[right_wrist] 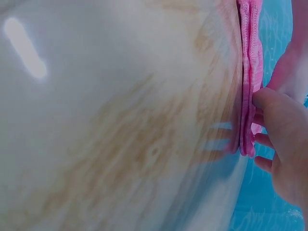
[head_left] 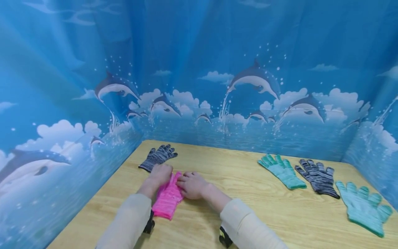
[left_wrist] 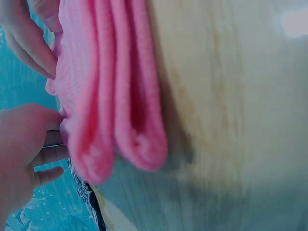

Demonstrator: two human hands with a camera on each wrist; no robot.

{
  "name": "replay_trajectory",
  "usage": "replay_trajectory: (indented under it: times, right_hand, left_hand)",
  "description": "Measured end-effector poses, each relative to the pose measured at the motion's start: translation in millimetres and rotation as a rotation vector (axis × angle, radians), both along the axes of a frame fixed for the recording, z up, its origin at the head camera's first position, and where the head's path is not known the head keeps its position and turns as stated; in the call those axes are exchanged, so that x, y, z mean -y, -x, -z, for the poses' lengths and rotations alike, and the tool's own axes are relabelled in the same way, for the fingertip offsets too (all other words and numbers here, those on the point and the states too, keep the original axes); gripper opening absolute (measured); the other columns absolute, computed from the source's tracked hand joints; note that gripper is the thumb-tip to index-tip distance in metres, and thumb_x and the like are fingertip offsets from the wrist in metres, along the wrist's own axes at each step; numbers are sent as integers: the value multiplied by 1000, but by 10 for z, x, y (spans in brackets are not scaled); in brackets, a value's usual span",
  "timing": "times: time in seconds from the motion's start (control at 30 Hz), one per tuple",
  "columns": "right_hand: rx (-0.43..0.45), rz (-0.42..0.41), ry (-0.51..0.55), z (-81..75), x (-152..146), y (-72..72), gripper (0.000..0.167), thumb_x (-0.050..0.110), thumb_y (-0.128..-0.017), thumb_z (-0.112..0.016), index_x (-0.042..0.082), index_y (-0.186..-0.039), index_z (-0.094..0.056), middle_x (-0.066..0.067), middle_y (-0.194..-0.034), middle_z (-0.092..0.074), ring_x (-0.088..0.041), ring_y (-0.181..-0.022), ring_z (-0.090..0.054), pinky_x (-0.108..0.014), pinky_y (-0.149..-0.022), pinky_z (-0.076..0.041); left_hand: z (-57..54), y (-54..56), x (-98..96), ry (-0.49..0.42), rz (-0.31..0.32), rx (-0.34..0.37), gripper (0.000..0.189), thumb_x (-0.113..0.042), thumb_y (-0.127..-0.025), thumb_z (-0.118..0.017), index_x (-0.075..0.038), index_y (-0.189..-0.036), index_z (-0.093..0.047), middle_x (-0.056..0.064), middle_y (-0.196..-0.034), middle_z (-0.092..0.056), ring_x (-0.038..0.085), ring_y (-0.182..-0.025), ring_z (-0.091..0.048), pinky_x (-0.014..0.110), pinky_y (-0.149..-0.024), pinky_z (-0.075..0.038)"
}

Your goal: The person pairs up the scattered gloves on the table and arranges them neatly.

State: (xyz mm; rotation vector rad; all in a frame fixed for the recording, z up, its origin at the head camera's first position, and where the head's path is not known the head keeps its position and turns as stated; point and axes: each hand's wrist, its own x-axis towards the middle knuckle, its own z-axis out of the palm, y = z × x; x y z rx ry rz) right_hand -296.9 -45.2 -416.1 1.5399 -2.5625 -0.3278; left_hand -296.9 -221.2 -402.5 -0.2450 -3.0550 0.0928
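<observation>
Two pink knit gloves (head_left: 169, 199) lie stacked on the table, cuffs toward me; their two cuff openings (left_wrist: 139, 144) show one on the other in the left wrist view. On the left edge near the fingers of the gloves, my left hand (head_left: 161, 174) pinches the pink fabric, its thumb at the side in the left wrist view. My right hand (head_left: 193, 185) grips the opposite edge, thumb on top and the other fingers curled at the side (right_wrist: 284, 130). Just beyond my left hand lies a black-and-white knit glove (head_left: 158, 156), its fingers pointing away.
On the right of the wooden table (head_left: 236, 173) lie a green glove (head_left: 283, 172), another black-and-white glove (head_left: 318, 178) and a lighter green glove (head_left: 362, 205), spread flat. A blue dolphin-print curtain (head_left: 199, 69) walls the back and sides of the table.
</observation>
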Motion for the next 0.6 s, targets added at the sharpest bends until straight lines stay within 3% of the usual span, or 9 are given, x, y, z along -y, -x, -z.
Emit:
replay_trajectory:
  times: [0.2,0.37,0.43,0.6]
  right_hand:
    - [45,31,44,-20,-7,-37,46,41,-95,-42,21,-136,-46,3,-141,-42,-20,-129,-36,-41,-103,-30]
    - [56,35,54,-6,-7,-26,46,44,-95,-43,22,-135,-47,4,-140,-43,-21,-129,-36,-44,-103,-30]
    - [59,40,43,-11,-7,-32,47,44,-95,-42,22,-136,-47,4,-140,-43,-21,-130,-35,-44,-103,-29]
    - [69,53,26,-22,-6,-39,48,46,-95,-41,23,-137,-45,5,-142,-41,-21,-130,-34,-45,-103,-29]
  left_hand:
    - [-72,-65,95,-19,129,-83,3,-8,-80,-64,-10,-82,-66,3,-81,-62,25,-83,-59,45,-84,-43]
    - [-93,-115,140,6,245,-28,15,-6,-77,-64,-17,-67,-65,-4,-70,-60,18,-70,-55,39,-75,-42]
    - [-89,-133,137,33,272,-9,17,-9,-77,-64,-18,-63,-62,-5,-67,-58,17,-68,-53,38,-73,-41]
    - [-70,-158,144,41,291,-52,16,-10,-77,-65,-16,-62,-62,-3,-65,-56,19,-67,-54,38,-71,-42]
